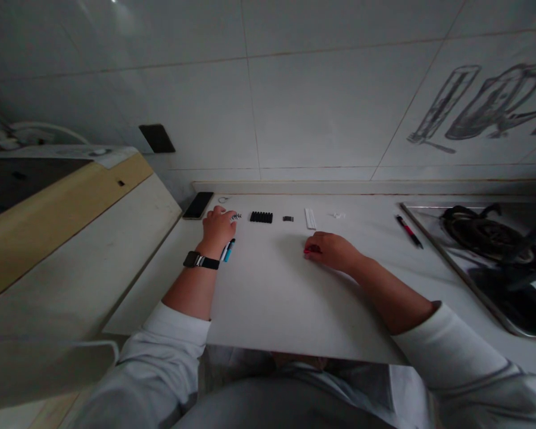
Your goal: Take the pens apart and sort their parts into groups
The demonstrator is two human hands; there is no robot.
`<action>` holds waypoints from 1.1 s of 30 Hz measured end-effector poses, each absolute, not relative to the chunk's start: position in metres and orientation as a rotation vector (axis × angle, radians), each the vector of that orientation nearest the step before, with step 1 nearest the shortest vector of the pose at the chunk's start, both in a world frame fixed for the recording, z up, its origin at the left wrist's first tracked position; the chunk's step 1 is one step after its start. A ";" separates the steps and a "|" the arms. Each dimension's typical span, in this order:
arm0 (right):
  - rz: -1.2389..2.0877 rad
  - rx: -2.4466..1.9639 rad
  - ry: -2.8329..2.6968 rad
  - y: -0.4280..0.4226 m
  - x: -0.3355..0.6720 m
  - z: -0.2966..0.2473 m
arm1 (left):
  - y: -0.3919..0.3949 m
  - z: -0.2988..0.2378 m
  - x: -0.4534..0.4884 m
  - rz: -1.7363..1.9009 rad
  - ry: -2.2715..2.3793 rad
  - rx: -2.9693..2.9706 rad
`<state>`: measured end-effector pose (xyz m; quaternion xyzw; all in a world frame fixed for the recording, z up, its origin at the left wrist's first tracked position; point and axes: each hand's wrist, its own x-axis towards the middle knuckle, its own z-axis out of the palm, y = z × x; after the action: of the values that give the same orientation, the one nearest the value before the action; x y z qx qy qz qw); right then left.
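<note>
My left hand (pixel 218 228), with a black watch on the wrist, rests on the white counter with its fingers bent and slightly apart. By its thumb lies a small group of metal springs (pixel 236 217); whether the hand touches them is hard to see. Below the palm are a blue-and-black pen part (pixel 229 251) and a white one (pixel 224 252). My right hand (pixel 333 249) is closed in a pinch over the middle of the counter. A small red piece (pixel 311 250) shows between its fingertips; its kind is mostly hidden.
Along the back lie a phone (pixel 198 205), a ring (pixel 223 199), black ribbed grips (pixel 261 217), small dark metal pieces (pixel 288 218), thin white tubes (pixel 309 218) and clear bits (pixel 338 215). A red-black pen (pixel 410 232) lies beside the gas stove (pixel 455 262). A white appliance (pixel 116 238) stands left.
</note>
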<state>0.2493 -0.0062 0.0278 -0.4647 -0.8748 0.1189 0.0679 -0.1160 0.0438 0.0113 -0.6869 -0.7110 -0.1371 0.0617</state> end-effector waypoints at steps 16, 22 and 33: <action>0.358 -1.268 -2.421 -0.007 0.243 0.027 | 0.043 0.014 -0.107 -0.367 -2.070 -2.254; 0.197 -1.234 -2.501 0.013 0.223 0.035 | 0.041 0.011 -0.094 -0.436 -1.949 -2.559; -0.153 -1.320 -2.786 0.086 0.158 0.026 | 0.031 0.020 -0.079 -0.639 -1.856 -2.520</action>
<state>0.1583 0.0863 0.0263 -0.4274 -0.9023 -0.0497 0.0273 -0.0790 0.0311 0.0200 -0.7886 -0.5809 -0.1999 -0.0263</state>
